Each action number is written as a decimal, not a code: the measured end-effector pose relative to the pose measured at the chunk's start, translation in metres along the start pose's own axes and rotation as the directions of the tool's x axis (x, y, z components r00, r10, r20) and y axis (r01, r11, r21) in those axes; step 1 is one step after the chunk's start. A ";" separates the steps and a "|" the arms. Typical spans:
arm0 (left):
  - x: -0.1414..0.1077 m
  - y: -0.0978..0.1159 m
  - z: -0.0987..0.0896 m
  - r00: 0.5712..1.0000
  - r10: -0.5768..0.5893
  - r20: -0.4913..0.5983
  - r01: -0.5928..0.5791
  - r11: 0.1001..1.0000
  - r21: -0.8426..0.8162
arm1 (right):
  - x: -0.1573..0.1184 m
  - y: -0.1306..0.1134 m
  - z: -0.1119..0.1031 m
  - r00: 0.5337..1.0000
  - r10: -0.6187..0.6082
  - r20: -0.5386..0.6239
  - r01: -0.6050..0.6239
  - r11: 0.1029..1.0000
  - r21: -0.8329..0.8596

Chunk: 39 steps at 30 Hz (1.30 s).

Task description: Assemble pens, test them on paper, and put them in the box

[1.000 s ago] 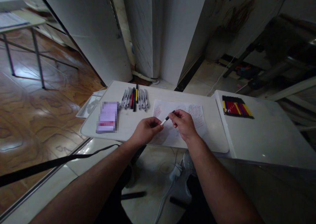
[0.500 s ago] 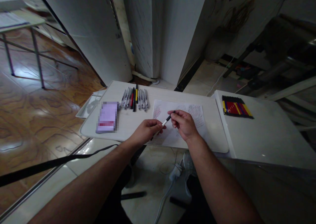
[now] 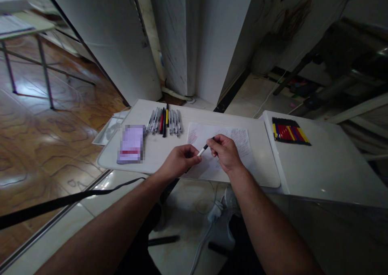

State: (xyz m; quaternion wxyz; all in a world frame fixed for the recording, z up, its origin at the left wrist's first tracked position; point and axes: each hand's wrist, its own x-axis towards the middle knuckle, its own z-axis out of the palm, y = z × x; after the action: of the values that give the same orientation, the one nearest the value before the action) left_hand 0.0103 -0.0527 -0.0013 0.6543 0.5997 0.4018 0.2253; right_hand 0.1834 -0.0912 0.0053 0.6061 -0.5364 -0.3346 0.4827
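Note:
A white pen with a black end [image 3: 202, 150] is held between my two hands, slanting over a sheet of paper [image 3: 242, 142] with handwriting on it. The fingers of my left hand [image 3: 182, 159] are closed round its white barrel, covering the lower part. My right hand [image 3: 224, 151] pinches the black upper end. To the left on the white table [image 3: 169, 157] lie clear pens [image 3: 154, 120], a red pen [image 3: 162, 121], a black pen [image 3: 164, 123] and a yellow-and-black pen [image 3: 167, 115], with more clear pens [image 3: 175, 123] beside them.
A blurred-out phone-like object [image 3: 131, 143] lies at the table's left end. On the adjoining white surface [image 3: 321, 166] at right is a row of black, red, yellow and blue pens [image 3: 291, 131]. A power strip [image 3: 215, 211] with a cable lies on the floor below. A black strap [image 3: 91, 193] crosses the lower left.
My left hand has shifted slightly along the pen, and its fingers now cover more of the barrel. My right hand stays at the black end, nearly unmoved.

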 end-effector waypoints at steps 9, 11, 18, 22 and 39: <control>-0.002 0.007 0.000 1.000 -0.022 0.018 0.022 0.999 0.036 | -0.002 -0.006 0.003 0.998 0.058 0.033 -0.060 0.997 0.058; -0.003 0.008 0.000 0.999 -0.024 0.044 0.022 0.999 0.036 | -0.003 -0.008 0.003 0.998 0.055 0.044 -0.058 0.996 0.062; -0.004 0.006 0.001 1.000 -0.019 0.023 0.017 0.997 0.074 | -0.003 -0.008 0.003 0.998 0.042 0.037 -0.043 0.999 0.026; -0.004 0.005 0.001 1.000 0.024 -0.009 -0.024 0.996 0.081 | -0.003 -0.008 0.004 0.999 0.030 0.032 -0.030 1.000 0.009; -0.005 0.005 0.003 0.995 0.067 -0.078 -0.054 0.986 0.157 | -0.002 0.000 0.002 0.998 -0.060 -0.014 0.059 0.996 -0.069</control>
State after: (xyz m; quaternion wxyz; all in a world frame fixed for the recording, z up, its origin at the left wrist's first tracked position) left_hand 0.0104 -0.0576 0.0044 0.5812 0.6509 0.4265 0.2381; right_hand 0.1811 -0.0920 0.0062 0.6041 -0.5506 -0.3620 0.4482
